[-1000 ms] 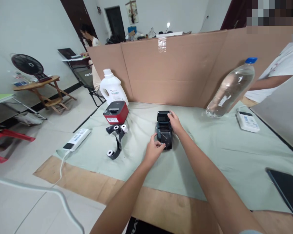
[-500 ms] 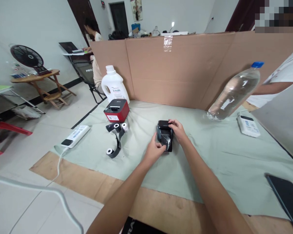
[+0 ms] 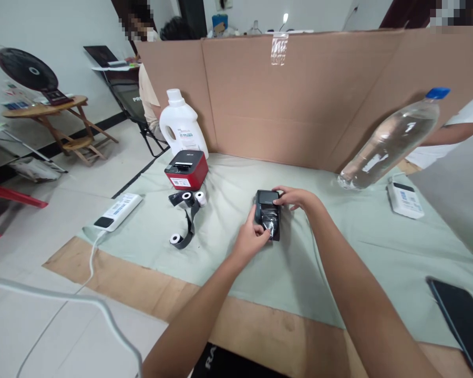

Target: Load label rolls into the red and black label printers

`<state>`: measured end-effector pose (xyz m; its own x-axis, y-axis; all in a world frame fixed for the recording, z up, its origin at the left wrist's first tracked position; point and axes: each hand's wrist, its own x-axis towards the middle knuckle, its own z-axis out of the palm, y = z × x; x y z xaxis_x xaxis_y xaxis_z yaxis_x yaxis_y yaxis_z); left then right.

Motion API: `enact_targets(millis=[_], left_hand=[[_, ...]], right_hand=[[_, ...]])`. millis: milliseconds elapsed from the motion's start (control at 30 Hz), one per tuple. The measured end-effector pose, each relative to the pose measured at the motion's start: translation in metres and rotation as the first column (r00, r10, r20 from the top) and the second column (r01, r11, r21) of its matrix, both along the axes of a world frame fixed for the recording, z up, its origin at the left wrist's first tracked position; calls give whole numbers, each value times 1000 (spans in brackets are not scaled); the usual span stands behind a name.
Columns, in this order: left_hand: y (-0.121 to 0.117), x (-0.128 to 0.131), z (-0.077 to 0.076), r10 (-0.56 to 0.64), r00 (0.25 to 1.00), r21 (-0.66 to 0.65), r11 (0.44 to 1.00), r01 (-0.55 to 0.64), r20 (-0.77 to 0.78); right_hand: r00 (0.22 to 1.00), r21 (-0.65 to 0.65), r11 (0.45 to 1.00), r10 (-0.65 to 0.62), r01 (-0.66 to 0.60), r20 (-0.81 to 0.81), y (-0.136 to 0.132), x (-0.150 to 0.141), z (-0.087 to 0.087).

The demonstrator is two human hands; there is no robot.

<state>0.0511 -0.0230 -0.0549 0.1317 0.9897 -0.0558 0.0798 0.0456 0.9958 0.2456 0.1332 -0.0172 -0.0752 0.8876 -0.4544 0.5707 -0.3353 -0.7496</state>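
Note:
A small black portable label printer (image 3: 267,198) lies on the cloth in front of me with its lid down. From its front hangs a glossy black strip (image 3: 270,218). My left hand (image 3: 251,237) holds the printer's left side, its thumb pressing on the strip. My right hand (image 3: 295,198) grips the printer's upper right corner, a thumb on the lid and fingers behind it. To the left lie several small rolls, among them a white-cored roll (image 3: 176,240) with a black strip (image 3: 189,227) trailing from it.
A red and black printer (image 3: 195,176) stands before a white jug (image 3: 183,126). A cardboard panel (image 3: 276,105) closes off the back. A water bottle (image 3: 394,142) leans at the right. Power strips (image 3: 119,212) lie on both sides, and a phone (image 3: 461,315) rests near right.
The printer's lid, raised a second ago, has come down under my right hand. My left hand stays at the printer's side and strip. The view has shifted a little.

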Motion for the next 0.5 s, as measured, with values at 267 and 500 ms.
enact_targets(millis=[267,500], left_hand=[[3,3,-10,-17,999,17,1000,16,30],[3,3,-13,-19,999,33,999,18,33]], right_hand=[[992,-67,996,-57,64,112,-3,-19,10],[993,-13,997,-78,80,86,-6,-27,9]])
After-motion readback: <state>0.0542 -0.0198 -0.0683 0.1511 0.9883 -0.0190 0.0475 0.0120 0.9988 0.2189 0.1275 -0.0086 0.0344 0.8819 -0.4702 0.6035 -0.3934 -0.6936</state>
